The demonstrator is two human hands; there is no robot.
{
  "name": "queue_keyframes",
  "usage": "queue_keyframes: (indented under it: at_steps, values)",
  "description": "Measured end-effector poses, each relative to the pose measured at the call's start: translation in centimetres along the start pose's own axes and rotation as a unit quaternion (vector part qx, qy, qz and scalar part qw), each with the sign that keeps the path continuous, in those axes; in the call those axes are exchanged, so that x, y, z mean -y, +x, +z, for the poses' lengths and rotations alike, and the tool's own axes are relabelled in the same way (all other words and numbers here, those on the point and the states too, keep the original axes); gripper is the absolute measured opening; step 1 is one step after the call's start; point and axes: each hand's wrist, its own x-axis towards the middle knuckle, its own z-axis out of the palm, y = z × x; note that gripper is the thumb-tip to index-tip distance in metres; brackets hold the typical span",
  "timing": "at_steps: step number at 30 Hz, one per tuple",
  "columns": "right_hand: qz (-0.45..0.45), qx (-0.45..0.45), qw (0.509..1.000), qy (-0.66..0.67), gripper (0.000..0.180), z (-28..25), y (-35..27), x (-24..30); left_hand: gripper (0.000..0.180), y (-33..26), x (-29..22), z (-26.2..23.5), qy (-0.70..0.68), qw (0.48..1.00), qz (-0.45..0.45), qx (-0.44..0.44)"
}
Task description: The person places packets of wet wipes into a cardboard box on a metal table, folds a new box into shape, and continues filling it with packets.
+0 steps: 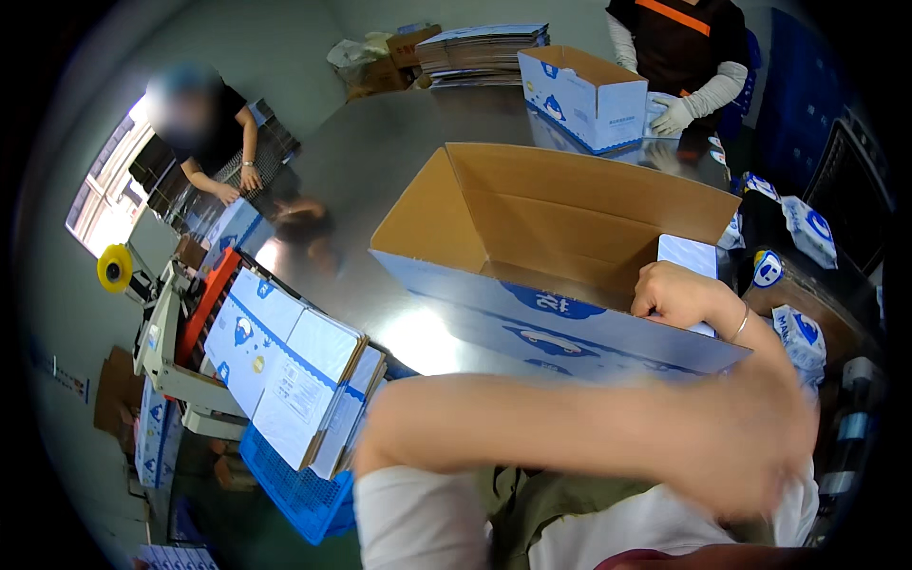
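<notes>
A big open carton (570, 328), brown inside and blue-white outside, stands in front of me. My right hand (676, 293), with a bracelet at the wrist, is inside its right end with curled fingers. Those fingers close on a white soft pack (703, 329), mostly hidden by the hand. Just beyond it, another pale pack (688, 254) stands against the carton's end. Across my right forearm reaches my left arm; my left hand (741, 465) is smeared by motion near the right side of my body, its fingers unreadable.
Soft packs (809, 233) lie on a dark conveyor (826, 290) at right. Folded cartons (285, 356) lean at left above a blue crate (294, 484), beside a taping machine (180, 351). Across the metal table (380, 157), a gloved co-worker handles another carton (579, 100); a second person works far left.
</notes>
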Motion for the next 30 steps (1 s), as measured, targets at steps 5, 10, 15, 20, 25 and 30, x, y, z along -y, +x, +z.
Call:
queue_keyframes:
  at_steps: [5,10,15,20,25,30]
  values:
    - [0.010,0.058,0.997,-0.039,0.025,0.3,1.3,1.1,0.076,-12.2,5.5,-21.3,0.437,0.731,-0.524,0.008]
    - [0.043,0.070,0.996,-0.031,0.028,0.4,0.9,0.9,0.108,-17.4,4.7,-21.5,0.063,0.795,-0.505,0.330]
    - [-0.040,0.018,0.994,-0.096,0.023,0.3,1.5,-1.0,0.108,-15.9,11.2,-18.4,-0.068,0.638,-0.642,0.420]
    - [0.093,-0.321,0.909,-0.251,0.031,-10.6,2.2,-2.6,0.102,-18.2,13.8,-13.4,0.278,0.687,-0.635,0.215]
    - [0.265,0.093,0.956,0.087,0.096,-8.3,2.6,-0.2,0.105,-23.9,11.7,-9.4,0.352,0.646,-0.677,-0.035]
    - [0.168,-0.124,0.966,-0.154,0.091,-0.2,-5.3,1.9,0.059,-29.1,6.7,-0.2,-0.006,0.536,-0.471,-0.701]
